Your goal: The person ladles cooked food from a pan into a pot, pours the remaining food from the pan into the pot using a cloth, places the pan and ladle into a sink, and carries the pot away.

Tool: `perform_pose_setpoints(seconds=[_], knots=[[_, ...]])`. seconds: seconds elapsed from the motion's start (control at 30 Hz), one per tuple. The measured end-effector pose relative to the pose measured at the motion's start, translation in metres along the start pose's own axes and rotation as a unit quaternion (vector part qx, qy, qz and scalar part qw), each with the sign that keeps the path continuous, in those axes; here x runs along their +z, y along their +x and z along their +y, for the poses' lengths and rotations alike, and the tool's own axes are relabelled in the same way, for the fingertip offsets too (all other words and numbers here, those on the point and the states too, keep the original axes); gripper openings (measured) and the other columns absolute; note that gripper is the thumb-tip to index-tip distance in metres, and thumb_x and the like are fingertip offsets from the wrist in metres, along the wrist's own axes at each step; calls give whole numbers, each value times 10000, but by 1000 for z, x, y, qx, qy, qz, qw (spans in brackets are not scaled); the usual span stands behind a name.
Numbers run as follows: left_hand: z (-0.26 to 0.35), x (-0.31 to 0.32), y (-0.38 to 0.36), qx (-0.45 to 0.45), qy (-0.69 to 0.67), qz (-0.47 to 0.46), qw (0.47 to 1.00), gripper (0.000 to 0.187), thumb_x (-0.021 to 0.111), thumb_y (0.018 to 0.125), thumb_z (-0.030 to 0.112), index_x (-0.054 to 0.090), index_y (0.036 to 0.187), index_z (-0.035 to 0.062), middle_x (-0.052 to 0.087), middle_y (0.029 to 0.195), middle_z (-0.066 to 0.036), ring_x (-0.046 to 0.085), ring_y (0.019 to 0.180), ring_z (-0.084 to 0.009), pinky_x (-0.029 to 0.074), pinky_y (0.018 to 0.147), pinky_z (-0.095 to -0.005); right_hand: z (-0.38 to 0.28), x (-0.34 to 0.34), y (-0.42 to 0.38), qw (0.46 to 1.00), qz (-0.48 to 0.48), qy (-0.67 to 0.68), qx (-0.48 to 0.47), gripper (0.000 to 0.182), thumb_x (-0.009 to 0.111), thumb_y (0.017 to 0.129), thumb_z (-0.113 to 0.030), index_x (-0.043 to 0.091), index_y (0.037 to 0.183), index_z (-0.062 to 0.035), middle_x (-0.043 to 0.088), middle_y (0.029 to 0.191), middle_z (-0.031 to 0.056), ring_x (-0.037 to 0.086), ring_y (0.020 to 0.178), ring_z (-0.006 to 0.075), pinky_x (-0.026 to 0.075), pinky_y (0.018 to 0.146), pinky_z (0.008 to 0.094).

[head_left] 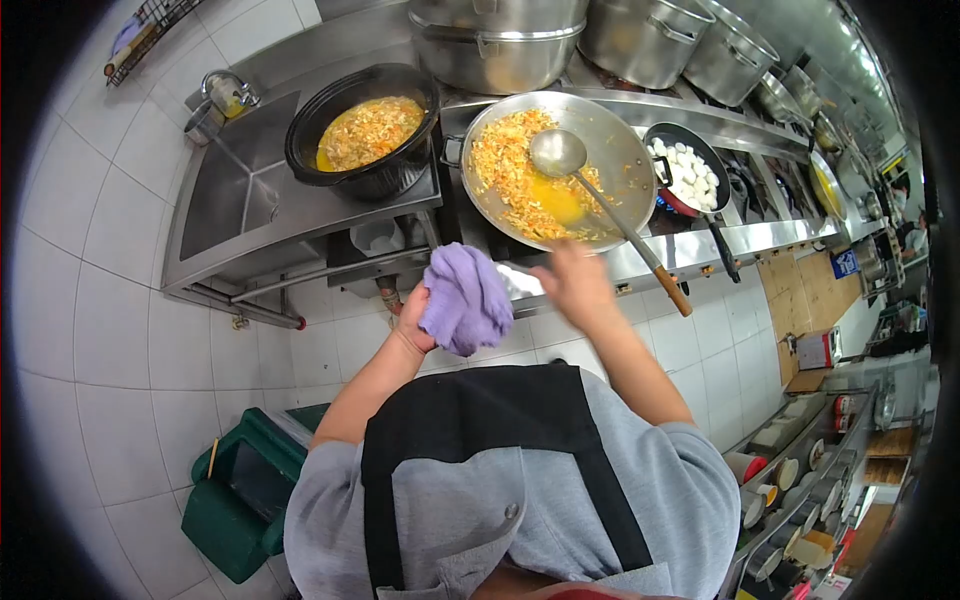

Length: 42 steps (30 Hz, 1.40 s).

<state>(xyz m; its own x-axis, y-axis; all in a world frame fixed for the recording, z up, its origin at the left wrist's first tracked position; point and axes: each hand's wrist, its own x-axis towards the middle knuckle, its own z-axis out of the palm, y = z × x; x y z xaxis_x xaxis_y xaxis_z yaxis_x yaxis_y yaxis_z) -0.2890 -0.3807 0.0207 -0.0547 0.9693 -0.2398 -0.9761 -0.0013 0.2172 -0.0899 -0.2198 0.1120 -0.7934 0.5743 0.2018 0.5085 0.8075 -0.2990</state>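
A crumpled purple cloth [466, 300] is held in my left hand [414, 318], in front of the stove edge. My right hand [578, 285] is blurred by motion near the front rim of a wide steel pan [625, 150]; its fingers are too smeared to read. The pan holds orange shredded food with yellow liquid, and a ladle [558, 153] rests in it with its wooden handle over the front edge. To the left stands a black pot [365, 182] filled with similar food.
A black frying pan [725, 170] with white pieces sits right of the wide pan. Large steel pots [640, 45] line the back. A sink [235, 190] is at the left, a green bin [228, 515] at lower left, and shelves with containers [785, 472] at lower right.
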Motion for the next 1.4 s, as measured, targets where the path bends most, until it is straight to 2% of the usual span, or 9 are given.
perform_pose_setpoints(seconds=[0.1,0.2,0.27,0.37,0.5,0.63,0.83,1.17,1.4], knots=[[10,-12,-2,86,-37,-12,996,420,323,977,318,488,1264,58,540,1266,-125,497,1185,-299,352,1050,-454,57,-34,-12,966,71,-218,121,555,649,793,-418,507,1220,-93,536,1122,149,491,1117,295,379,926,481],[28,-1,10,119,-28,-48,991,435,323,973,338,479,1273,64,530,1281,-112,490,1192,-299,358,1044,-465,98,-50,-19,943,-97,-179,262,504,653,789,-376,492,1160,-73,592,1072,173,596,979,346,468,820,485],[37,18,22,144,-16,-34,989,447,330,972,365,479,1279,76,528,1287,-105,489,1196,-295,364,1041,-457,116,-50,-23,949,-117,-121,265,448,625,807,-319,487,1147,-61,611,1027,192,615,937,371,487,795,484],[48,16,57,208,30,178,961,500,299,969,467,506,1249,108,543,1265,-99,487,1194,-301,361,1038,-478,137,-39,-24,956,-115,-91,253,393,585,821,-253,489,1145,-54,620,987,210,616,920,383,490,791,479],[52,-35,116,194,115,232,946,405,416,956,453,573,1059,94,638,1016,-85,616,948,-278,497,868,-455,149,-41,-22,964,-118,-48,232,352,560,822,-211,503,1131,-53,626,983,214,617,911,383,489,784,481],[39,-15,161,219,224,240,919,303,542,934,282,531,1109,34,627,1032,-113,630,928,-244,530,804,-429,162,-49,-22,969,-122,-37,214,344,563,821,-204,509,1125,-52,624,985,211,613,916,382,484,783,484],[25,-5,179,283,410,347,794,392,603,808,90,465,1165,3,599,1059,-142,638,889,-271,542,720,-396,188,-59,-19,975,-118,-31,183,345,583,823,-204,511,1140,-88,616,984,188,612,904,366,488,772,472],[-77,38,146,269,264,351,857,389,584,841,49,418,1191,20,565,1089,-137,604,957,-269,528,762,-398,222,-69,-3,979,-142,17,144,382,594,818,-197,536,1184,-104,607,1036,188,596,946,367,483,801,455],[-60,-12,79,223,60,288,929,420,542,896,337,501,1204,54,574,1179,-103,567,1071,-263,434,962,-450,226,-71,0,980,-144,24,139,395,596,813,-190,537,1190,-91,606,1057,198,589,973,365,478,820,443]])
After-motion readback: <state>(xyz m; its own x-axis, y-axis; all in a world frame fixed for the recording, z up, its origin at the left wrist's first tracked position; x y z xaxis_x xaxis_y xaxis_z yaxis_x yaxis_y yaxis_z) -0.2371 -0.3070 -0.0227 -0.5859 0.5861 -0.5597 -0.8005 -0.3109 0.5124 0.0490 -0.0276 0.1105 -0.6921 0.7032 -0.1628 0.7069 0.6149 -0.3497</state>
